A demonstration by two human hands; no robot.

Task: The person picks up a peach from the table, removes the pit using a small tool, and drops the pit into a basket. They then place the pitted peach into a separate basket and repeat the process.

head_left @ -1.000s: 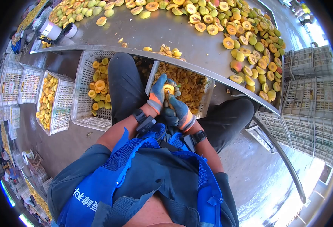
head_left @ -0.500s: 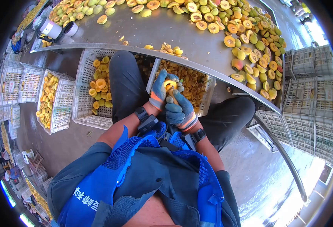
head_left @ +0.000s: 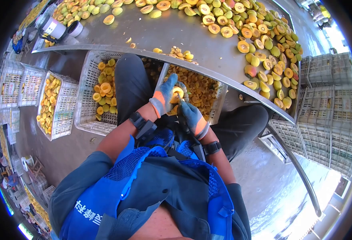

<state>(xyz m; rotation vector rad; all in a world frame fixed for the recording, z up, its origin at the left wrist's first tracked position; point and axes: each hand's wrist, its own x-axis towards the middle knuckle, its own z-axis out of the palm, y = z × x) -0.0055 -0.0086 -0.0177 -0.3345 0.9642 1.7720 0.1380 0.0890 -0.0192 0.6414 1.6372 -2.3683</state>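
Gloved in grey-blue and orange, my left hand [head_left: 167, 95] is wrapped round a yellow fruit half [head_left: 177, 94] with its hollow side up. Just below and to the right, my right hand [head_left: 192, 117] has its fingers curled near the fruit; what they hold is hidden. Both hands are above a crate of fruit scraps [head_left: 202, 90] between my knees. Beyond them, the metal table [head_left: 152, 35] bears small scraps [head_left: 180, 53] near its front edge.
Halved fruit [head_left: 264, 48] covers the table's back and right side. Left of my knee is a crate of hollowed halves [head_left: 84, 100], with another crate [head_left: 66, 108] farther left. Crates are stacked [head_left: 320, 120] at the right. A white container [head_left: 54, 29] lies at the table's left end.
My right hand has turned and drawn slightly down from the fruit. My left hand has tilted, so more of the fruit half shows.
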